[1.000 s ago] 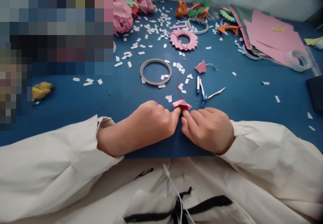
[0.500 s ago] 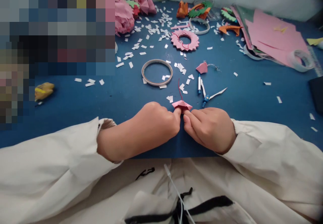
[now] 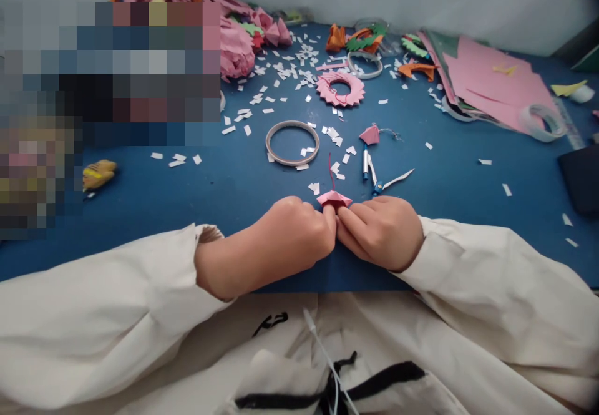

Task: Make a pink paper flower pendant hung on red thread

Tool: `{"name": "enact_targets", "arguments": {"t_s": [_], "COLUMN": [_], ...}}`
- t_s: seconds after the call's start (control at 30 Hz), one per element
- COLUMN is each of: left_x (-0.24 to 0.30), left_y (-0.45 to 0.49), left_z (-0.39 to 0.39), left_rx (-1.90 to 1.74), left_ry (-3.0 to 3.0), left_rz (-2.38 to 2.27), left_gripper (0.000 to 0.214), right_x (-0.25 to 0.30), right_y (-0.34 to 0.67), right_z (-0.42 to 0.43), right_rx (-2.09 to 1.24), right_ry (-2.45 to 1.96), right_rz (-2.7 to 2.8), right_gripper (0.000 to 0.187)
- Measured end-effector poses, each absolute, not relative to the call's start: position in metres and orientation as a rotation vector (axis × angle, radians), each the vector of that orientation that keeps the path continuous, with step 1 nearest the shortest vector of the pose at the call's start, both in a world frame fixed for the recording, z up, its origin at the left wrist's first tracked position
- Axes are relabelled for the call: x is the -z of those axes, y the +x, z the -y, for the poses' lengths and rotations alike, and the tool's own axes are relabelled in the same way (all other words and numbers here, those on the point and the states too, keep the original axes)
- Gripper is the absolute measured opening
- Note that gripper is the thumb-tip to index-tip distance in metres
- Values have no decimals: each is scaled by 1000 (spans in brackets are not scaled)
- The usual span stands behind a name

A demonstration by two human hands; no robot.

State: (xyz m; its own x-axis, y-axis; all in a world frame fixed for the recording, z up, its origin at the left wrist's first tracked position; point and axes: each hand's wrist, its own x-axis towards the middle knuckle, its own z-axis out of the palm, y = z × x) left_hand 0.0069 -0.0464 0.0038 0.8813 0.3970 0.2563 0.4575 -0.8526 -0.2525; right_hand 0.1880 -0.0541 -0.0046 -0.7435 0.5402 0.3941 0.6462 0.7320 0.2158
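Observation:
Close to the table's near edge, my left hand (image 3: 299,231) and my right hand (image 3: 381,231) meet at a small folded pink paper piece (image 3: 334,198). Both hands are closed, with fingertips tucked into its near side. A red string (image 3: 330,168) runs from the top of the paper toward the back. Beyond my right hand lie a compass (image 3: 378,184) with its legs spread and a small pink folded paper shape (image 3: 369,134) with a clear thread. A roll of narrow tape (image 3: 292,143) lies flat ahead of my left hand.
A pink folded paper ring (image 3: 340,88) lies farther back among scattered white paper bits (image 3: 299,59). Pink paper sheets (image 3: 500,84) and a tape roll (image 3: 543,123) are at right. Pink paper flowers (image 3: 236,47) pile up at back left. A yellow object (image 3: 100,175) sits left.
The view has tilted up and shifted slightly, showing more of the back wall and pile. My hands keep hold of the pink paper, and my right hand has drawn slightly nearer my left.

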Motion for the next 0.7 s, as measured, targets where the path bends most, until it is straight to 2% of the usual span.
{"name": "enact_targets", "arguments": {"t_s": [0.17, 0.7], "left_x": [-5, -4], "left_y": [7, 3], "left_z": [44, 42], "left_rx": [297, 261], "left_ry": [-2717, -2727], "left_rz": [600, 595], "left_gripper": [18, 15], "right_x": [4, 1], "right_y": [186, 186], "right_z": [58, 63], "right_rx": [580, 701], "right_ry": [-934, -870], "right_rz": [2579, 2591], "right_gripper": [22, 25]}}
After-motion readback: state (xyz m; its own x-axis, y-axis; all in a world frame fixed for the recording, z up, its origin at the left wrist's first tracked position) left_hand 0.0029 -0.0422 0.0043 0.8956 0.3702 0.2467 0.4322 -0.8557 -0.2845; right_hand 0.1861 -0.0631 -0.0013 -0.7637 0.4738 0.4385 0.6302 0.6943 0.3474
